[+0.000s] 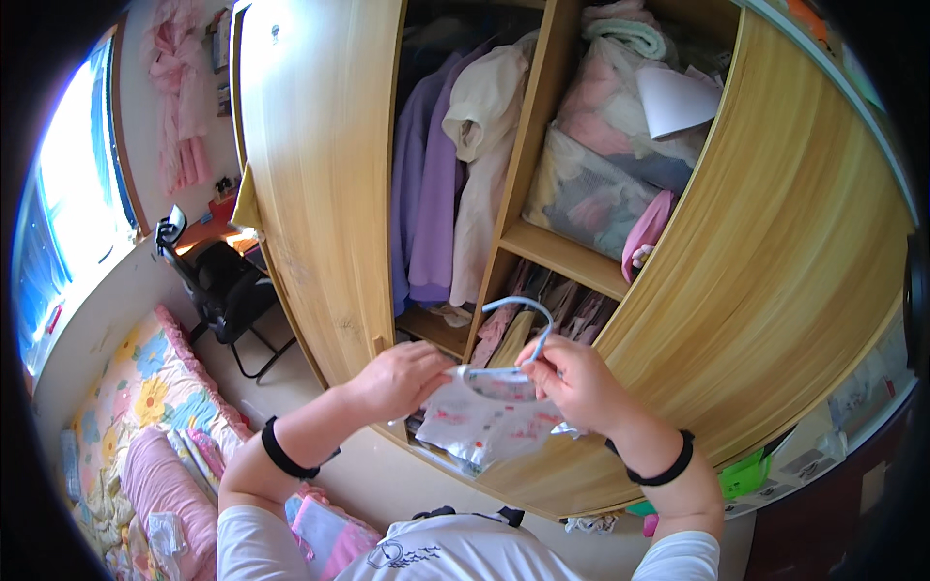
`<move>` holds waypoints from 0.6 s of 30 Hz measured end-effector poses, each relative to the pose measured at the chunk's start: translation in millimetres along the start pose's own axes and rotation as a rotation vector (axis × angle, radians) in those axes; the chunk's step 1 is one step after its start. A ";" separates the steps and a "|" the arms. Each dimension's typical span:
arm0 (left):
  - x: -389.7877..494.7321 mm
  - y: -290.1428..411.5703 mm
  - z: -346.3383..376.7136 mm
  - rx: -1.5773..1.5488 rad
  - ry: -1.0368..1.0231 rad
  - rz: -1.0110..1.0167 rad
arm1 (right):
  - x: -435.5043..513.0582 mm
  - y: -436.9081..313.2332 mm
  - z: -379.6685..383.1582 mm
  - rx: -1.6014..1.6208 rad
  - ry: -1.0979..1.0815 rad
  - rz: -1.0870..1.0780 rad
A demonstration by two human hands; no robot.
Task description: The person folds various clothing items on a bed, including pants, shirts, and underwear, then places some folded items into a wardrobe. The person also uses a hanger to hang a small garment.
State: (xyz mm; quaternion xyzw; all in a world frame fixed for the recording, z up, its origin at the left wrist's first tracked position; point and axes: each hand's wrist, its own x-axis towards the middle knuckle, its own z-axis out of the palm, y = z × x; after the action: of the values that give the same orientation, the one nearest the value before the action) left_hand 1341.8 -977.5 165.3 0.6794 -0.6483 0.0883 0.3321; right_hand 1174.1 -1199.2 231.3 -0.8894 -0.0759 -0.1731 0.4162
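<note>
A small white garment with a red print [483, 428] hangs in front of me on a light blue plastic clothes hanger [541, 319]. My right hand [570, 381] grips the hanger near the base of its hook. My left hand [399, 381] pinches the garment's shoulder beside the neckline, where the hanger's arm runs inside. The hook curves up and to the left. Just behind are the lower compartment's hanging clothes [523, 319].
An open wooden wardrobe [559, 254] holds purple jackets [432, 174], a cream garment [483, 138] and a stuffed clear storage bag [588, 196]. Sliding doors [320, 145] flank it. At left are a black chair [218, 283] and a bed with a flowered cover [149, 378].
</note>
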 end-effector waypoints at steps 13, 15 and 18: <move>-21.2 -26.8 50.4 -0.045 0.085 0.213 | -96.4 37.5 -4.7 -0.296 -0.355 0.280; -29.4 -27.4 62.7 -0.074 0.128 0.227 | -111.6 47.1 -0.8 -0.224 -0.278 0.235; -45.5 -24.2 88.4 -0.205 0.060 0.159 | -128.6 65.2 19.2 -0.043 -0.367 0.518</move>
State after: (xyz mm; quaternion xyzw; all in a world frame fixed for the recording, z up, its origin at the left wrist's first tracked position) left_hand 1330.5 -991.6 64.6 0.5854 -0.6955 0.0677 0.4112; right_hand 1077.6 -1225.2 125.7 -0.9043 0.0828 0.1005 0.4066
